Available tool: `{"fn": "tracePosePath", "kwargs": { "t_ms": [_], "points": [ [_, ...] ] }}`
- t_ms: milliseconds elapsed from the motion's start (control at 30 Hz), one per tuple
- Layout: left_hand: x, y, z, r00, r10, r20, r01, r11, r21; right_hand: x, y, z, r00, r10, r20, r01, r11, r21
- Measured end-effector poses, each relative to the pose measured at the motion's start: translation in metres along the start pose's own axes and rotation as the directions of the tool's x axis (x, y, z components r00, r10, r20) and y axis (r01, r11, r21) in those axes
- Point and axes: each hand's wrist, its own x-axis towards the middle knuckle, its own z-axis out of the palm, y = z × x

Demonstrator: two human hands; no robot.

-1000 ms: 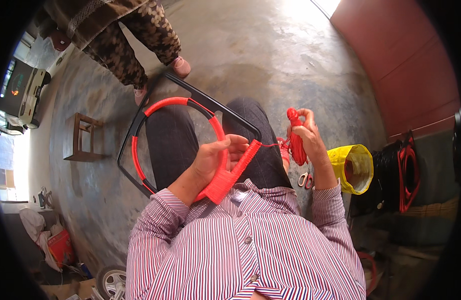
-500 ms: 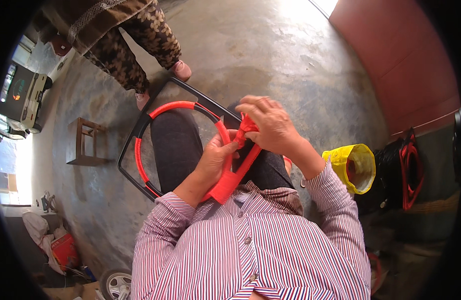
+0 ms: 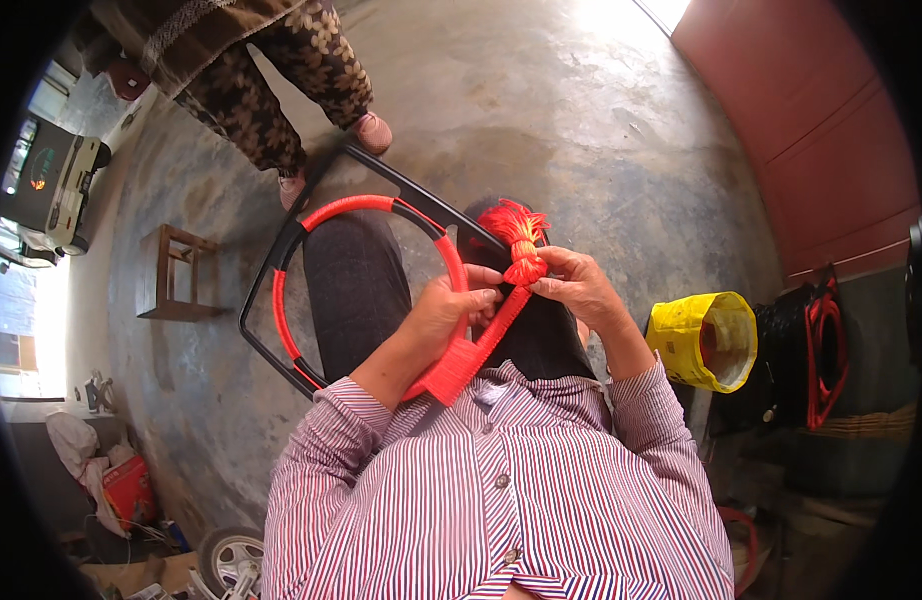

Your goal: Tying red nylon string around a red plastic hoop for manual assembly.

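Head view: red-wrapped black frame (image 3: pixel 455 374)

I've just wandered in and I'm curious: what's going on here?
Someone in a striped shirt sits with a black frame on their lap. Their left hand holds its ring, partly wrapped in red cord. Their right hand pinches a tied red cord bundle. Another person stands ahead; a yellow container sits to the right.

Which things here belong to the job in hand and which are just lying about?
Job in hand:
- black frame
- red-wrapped ring, held by the left hand
- red cord bundle, pinched by the right hand

Just about:
- wooden stool
- yellow container
- wheel
- red bag
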Motion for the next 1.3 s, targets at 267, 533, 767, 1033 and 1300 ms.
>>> {"fn": "tracePosePath", "kwargs": {
  "t_ms": [267,533,767,1033,1300],
  "points": [
    [-0.003,0.001,0.001,1.000,-0.022,0.005,0.022,0.999,0.026,0.021,-0.006,-0.010,0.985,0.158,0.065,-0.163,0.984,0.074],
    [-0.004,-0.002,0.002,0.999,-0.035,0.019,0.035,0.999,0.007,0.047,0.000,0.007,0.954,0.298,-0.016,-0.287,0.931,0.227],
    [-0.006,0.000,0.002,0.998,0.039,-0.040,-0.044,0.989,-0.138,0.029,-0.015,0.021,0.960,0.062,-0.273,0.083,0.869,0.488],
    [-0.003,-0.004,0.000,0.969,0.234,-0.086,-0.247,0.943,-0.221,0.013,-0.037,0.043,0.877,-0.474,0.075,0.342,0.509,-0.790],
    [-0.011,0.007,0.009,0.971,0.173,0.164,-0.134,0.966,-0.223,0.008,-0.015,0.001,0.984,0.019,-0.177,-0.021,1.000,-0.005]
  ]
}}
